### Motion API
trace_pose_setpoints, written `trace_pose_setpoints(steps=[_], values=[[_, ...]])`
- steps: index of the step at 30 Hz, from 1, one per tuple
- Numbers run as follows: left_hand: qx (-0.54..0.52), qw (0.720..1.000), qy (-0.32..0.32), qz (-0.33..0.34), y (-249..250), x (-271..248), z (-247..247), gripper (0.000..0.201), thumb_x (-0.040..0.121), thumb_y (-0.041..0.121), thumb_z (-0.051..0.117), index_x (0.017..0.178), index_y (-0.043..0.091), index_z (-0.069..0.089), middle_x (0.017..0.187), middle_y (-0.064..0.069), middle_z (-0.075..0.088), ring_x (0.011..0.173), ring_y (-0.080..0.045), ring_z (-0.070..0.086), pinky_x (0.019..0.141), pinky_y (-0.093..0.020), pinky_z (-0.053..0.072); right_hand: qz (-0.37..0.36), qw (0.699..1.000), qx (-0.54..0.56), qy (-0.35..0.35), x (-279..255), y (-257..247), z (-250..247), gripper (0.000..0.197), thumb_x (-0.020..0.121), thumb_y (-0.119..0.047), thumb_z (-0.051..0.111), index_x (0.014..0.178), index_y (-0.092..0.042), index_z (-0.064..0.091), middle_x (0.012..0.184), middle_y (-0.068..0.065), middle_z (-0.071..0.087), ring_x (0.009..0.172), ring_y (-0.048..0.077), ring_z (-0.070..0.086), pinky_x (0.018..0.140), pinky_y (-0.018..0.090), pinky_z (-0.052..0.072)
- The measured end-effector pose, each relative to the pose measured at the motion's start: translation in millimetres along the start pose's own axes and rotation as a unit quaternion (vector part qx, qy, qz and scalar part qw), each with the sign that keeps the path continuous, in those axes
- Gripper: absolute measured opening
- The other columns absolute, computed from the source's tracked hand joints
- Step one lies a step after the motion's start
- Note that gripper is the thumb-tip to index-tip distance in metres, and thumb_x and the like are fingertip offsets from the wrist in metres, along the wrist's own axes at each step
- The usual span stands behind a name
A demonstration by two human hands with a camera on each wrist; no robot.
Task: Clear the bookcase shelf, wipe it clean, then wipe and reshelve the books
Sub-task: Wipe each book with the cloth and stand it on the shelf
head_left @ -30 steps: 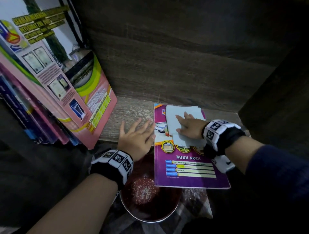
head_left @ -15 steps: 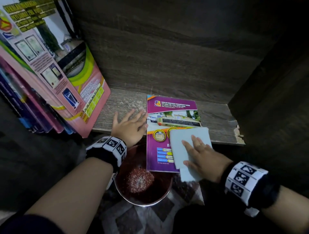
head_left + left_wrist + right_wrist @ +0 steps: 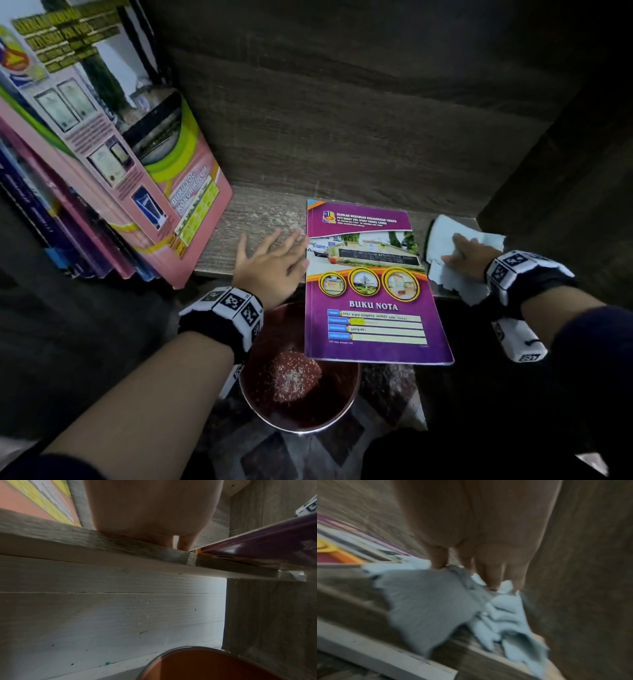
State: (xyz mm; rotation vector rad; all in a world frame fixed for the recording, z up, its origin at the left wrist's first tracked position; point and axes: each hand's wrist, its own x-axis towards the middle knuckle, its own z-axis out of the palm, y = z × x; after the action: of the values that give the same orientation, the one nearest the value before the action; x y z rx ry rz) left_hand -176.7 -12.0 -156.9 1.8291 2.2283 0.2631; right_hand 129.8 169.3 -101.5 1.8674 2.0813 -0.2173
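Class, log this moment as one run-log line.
left hand: flat on shelf | right hand: pressing cloth | notebook: overhanging shelf

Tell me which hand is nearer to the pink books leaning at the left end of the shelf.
Left. The left hand lies flat on the shelf between the pink books and the purple notebook; the right hand presses the cloth beyond the notebook.
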Motion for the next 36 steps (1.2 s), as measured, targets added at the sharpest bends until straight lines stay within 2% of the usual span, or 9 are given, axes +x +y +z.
trace_pose_setpoints(steps=[5,10,15,18,20,26,30,33,36], values=[[0.006,1.000,0.004,-0.007,1,0,0,0.059,0.098,0.060,0.011,0.153,0.040,-0.001,0.157,0.025,0.005,0.147,-0.002,-0.003,0.115,-0.054,-0.016,-0.066,0.971,0.025,0.230,-40,-29,-4,0.028,0.089,-0.026,0.055,0.109,-0.006,0.059,0.112,0.021,0.056,0.103,0.037,0.058,0.080,0.037,0.048],[-0.003,1.000,-0.020,-0.017,7,1,-5,0.059,0.098,0.060,0.010,0.153,0.041,0.002,0.157,0.025,-0.001,0.147,-0.004,-0.006,0.114,-0.054,-0.019,-0.025,0.998,0.050,0.041,-75,-51,10,0.040,0.098,-0.039,0.042,0.119,-0.007,0.053,0.122,0.020,0.058,0.112,0.035,0.056,0.085,0.034,0.043],[-0.059,0.997,-0.054,-0.003,27,1,0,0.063,0.101,0.054,0.017,0.155,0.027,0.001,0.160,0.012,-0.006,0.146,-0.014,-0.021,0.106,-0.055,-0.031,0.045,0.976,0.212,-0.003,-64,-50,43,0.045,0.093,-0.032,0.052,0.126,-0.002,0.045,0.121,0.019,0.057,0.114,0.035,0.055,0.088,0.034,0.043],[-0.276,0.961,-0.019,0.021,40,-3,1,0.057,0.105,0.036,0.031,0.156,0.028,0.006,0.161,0.003,0.018,0.146,-0.015,0.020,0.121,-0.045,0.005,0.052,0.926,0.374,0.023,-58,-49,49,0.034,0.093,-0.018,0.048,0.122,-0.001,0.051,0.114,0.019,0.060,0.108,0.033,0.057,0.082,0.029,0.041],[-0.445,0.894,0.033,0.028,52,-7,-2,0.053,0.105,0.025,0.035,0.154,0.032,0.016,0.150,0.003,0.041,0.122,-0.011,0.051,0.103,-0.032,0.042,0.055,0.870,0.488,0.049,-60,-52,49,0.022,0.095,-0.012,0.044,0.117,-0.011,0.049,0.104,0.018,0.058,0.094,0.032,0.059,0.079,0.034,0.043],[-0.541,0.806,0.240,-0.006,53,-14,-20,0.052,0.097,0.040,0.029,0.149,0.041,0.027,0.136,0.010,0.053,0.113,-0.007,0.058,0.094,-0.027,0.047,-0.021,0.713,0.694,0.098,-73,-72,21,0.042,0.097,-0.007,0.041,0.094,-0.043,0.062,0.111,0.022,0.067,0.097,0.033,0.066,0.089,0.052,0.053],[-0.534,0.779,0.323,0.057,49,-30,-59,0.045,0.105,0.025,0.027,0.150,0.028,0.028,0.124,0.033,0.053,0.107,0.015,0.055,0.086,-0.008,0.042,-0.098,0.630,0.763,0.106,-87,-97,-15,0.036,0.102,-0.014,0.040,0.102,-0.038,0.067,0.115,0.012,0.068,0.108,0.032,0.065,0.095,0.054,0.049],[-0.516,0.767,0.373,0.073,36,-38,-81,0.044,0.105,0.031,0.026,0.149,0.036,0.027,0.125,0.032,0.056,0.109,0.005,0.059,0.093,-0.027,0.050,-0.130,0.613,0.771,0.116,-89,-121,-37,0.034,0.100,-0.014,0.045,0.100,-0.038,0.069,0.112,0.011,0.070,0.105,0.032,0.066,0.093,0.056,0.050],[-0.492,0.757,0.426,0.057,16,-41,-91,0.046,0.102,0.042,0.025,0.147,0.049,0.022,0.144,0.010,0.048,0.126,-0.016,0.053,0.100,-0.052,0.046,-0.168,0.604,0.772,0.102,-84,-150,-62,0.031,0.099,-0.008,0.047,0.101,-0.031,0.068,0.096,-0.001,0.074,0.086,0.021,0.071,0.073,0.038,0.057]])
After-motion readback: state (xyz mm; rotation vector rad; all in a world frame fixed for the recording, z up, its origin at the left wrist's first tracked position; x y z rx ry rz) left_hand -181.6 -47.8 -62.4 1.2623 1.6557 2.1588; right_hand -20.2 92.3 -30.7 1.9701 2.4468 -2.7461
